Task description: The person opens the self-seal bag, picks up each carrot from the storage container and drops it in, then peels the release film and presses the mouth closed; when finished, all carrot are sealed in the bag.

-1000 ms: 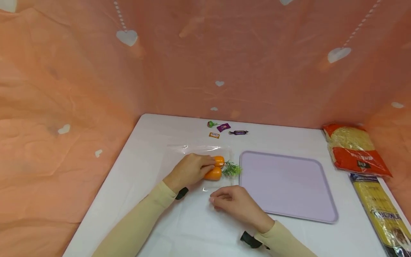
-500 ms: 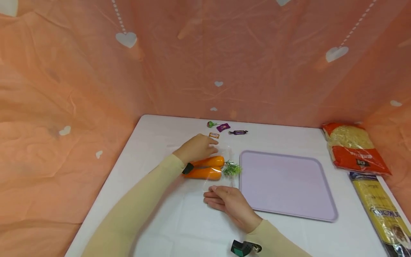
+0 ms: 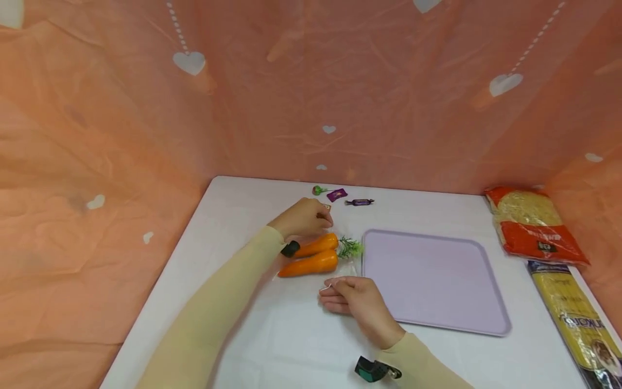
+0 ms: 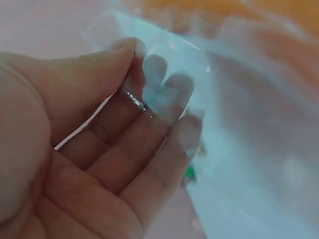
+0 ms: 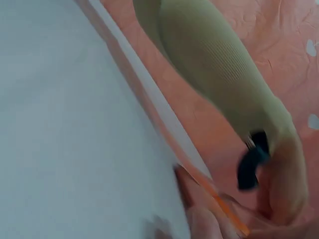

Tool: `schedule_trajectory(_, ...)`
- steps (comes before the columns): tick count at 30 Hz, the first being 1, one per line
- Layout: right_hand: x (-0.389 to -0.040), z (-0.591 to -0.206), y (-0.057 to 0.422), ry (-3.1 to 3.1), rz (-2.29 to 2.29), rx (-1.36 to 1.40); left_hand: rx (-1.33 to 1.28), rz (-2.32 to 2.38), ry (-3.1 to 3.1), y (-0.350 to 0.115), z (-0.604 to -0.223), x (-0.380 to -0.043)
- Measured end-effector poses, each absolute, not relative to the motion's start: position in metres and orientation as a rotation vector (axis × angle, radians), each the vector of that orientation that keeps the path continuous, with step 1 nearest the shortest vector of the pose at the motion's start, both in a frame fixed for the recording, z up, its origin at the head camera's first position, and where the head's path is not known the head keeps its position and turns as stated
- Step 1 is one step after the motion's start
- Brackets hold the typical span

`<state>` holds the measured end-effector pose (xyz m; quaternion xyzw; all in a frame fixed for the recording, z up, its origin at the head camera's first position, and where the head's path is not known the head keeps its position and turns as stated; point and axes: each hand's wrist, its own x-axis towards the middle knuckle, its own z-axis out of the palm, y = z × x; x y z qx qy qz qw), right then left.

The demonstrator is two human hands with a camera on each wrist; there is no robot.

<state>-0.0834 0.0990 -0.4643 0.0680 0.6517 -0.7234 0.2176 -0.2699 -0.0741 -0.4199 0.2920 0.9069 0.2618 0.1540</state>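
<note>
Two orange carrots (image 3: 308, 265) with green feathery tops (image 3: 350, 247) lie side by side in the head view, their tips pointing left. A clear plastic bag (image 3: 346, 267) overlaps them. My left hand (image 3: 304, 217) is beyond the carrots, and the left wrist view shows its thumb and index finger pinching the clear film (image 4: 137, 102). The other fingers show through the film. On the near side, my right hand (image 3: 358, 301) pinches an edge of the bag between thumb and fingers. In the right wrist view that hand is mostly cut off at the bottom.
A pale purple tray (image 3: 432, 281) lies right of the carrots. At the back are a green lollipop (image 3: 318, 190), a purple-wrapped sweet (image 3: 337, 194) and a dark twist-wrapped candy (image 3: 359, 202). Along the right edge lie a red food packet (image 3: 539, 227) and a yellow packet (image 3: 575, 319).
My left hand has left the carrots for the bag's far side, partly covering the small orange sweet. My right hand has taken hold of the near edge. The carrots are now more exposed.
</note>
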Motion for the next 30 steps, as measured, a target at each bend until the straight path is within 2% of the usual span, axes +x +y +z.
schedule_trajectory(8, -0.104, -0.444, 0.138, 2.149, -1.975, 0.271, 0.590, 1.213, 2.594, -0.115, -0.402, -0.251)
schedule_trajectory(15, -0.128, -0.425, 0.154, 2.432, -1.932, 0.105, 0.468, 1.723, 2.422, -0.141, -0.401, -0.227)
schedule_trajectory(21, -0.140, -0.407, 0.155, 2.438, -2.086, -0.048, 0.473, 1.979, 2.311, -0.153, -0.392, -0.208)
schedule_trajectory(30, -0.138, -0.387, 0.155, 2.566, -2.148, -0.264, 0.574, 1.954, 2.444, -0.160, -0.371, -0.191)
